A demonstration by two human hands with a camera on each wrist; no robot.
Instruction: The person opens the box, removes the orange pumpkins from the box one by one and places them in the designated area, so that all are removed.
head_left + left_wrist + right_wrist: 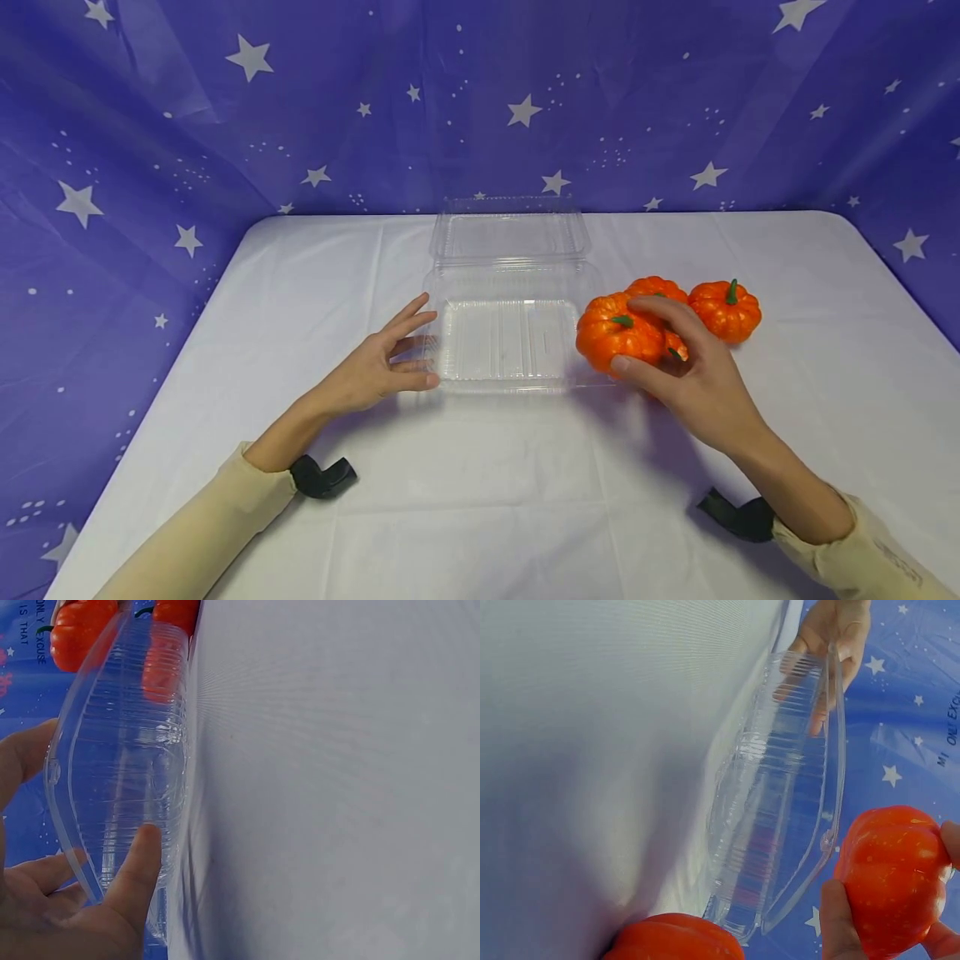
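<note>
A clear plastic clamshell box (pixel 510 346) lies on the table with its lid (pixel 512 236) tipped back. My left hand (pixel 371 367) is at the box's left side, fingers spread; in the left wrist view its thumb and fingers (pixel 139 862) lie against the clear wall (pixel 120 772). Between thumb and fingers, my right hand (pixel 708 392) holds an orange toy pumpkin (pixel 609 333) with a green stem, raised by the box's right edge. The right wrist view shows this pumpkin (pixel 892 877) above rim height. The right hand partly hides other pumpkins behind it.
Behind the held pumpkin are another pumpkin (pixel 654 287) and a partly covered one (pixel 676 345). One more pumpkin (pixel 725 312) stands farther right. A white cloth (pixel 465 500) covers the table, and a blue star-patterned curtain (pixel 450 108) hangs behind it.
</note>
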